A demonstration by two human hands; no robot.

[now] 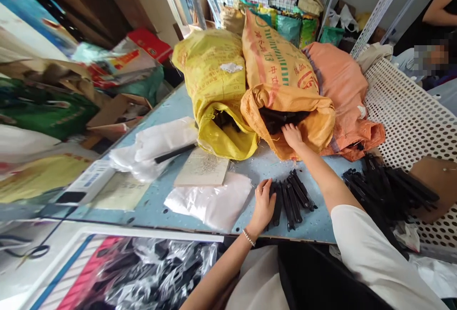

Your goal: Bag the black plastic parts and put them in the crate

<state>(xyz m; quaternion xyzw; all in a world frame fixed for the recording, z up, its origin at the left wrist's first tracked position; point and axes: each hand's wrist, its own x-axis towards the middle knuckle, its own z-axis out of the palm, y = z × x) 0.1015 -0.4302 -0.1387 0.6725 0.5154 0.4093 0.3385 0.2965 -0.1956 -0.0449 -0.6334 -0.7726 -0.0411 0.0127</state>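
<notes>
My left hand (pixel 263 204) rests palm down on the left end of a small row of black plastic sticks (pixel 293 197) lying on the blue table (pixel 157 205), fingers curled against them. My right hand (pixel 292 135) reaches into the open mouth of an orange woven sack (pixel 282 69) that holds more black pieces (pixel 280 118); its fingertips are hidden inside. A larger heap of the same black sticks (pixel 387 192) lies to the right of my forearm.
A yellow sack (pixel 214 79) lies left of the orange one, a salmon one (pixel 342 86) to its right. White plastic bags (pixel 210 203), a paper pad (pixel 202 168) and a white perforated panel (pixel 410 119) surround the work spot. Another person sits at the far right.
</notes>
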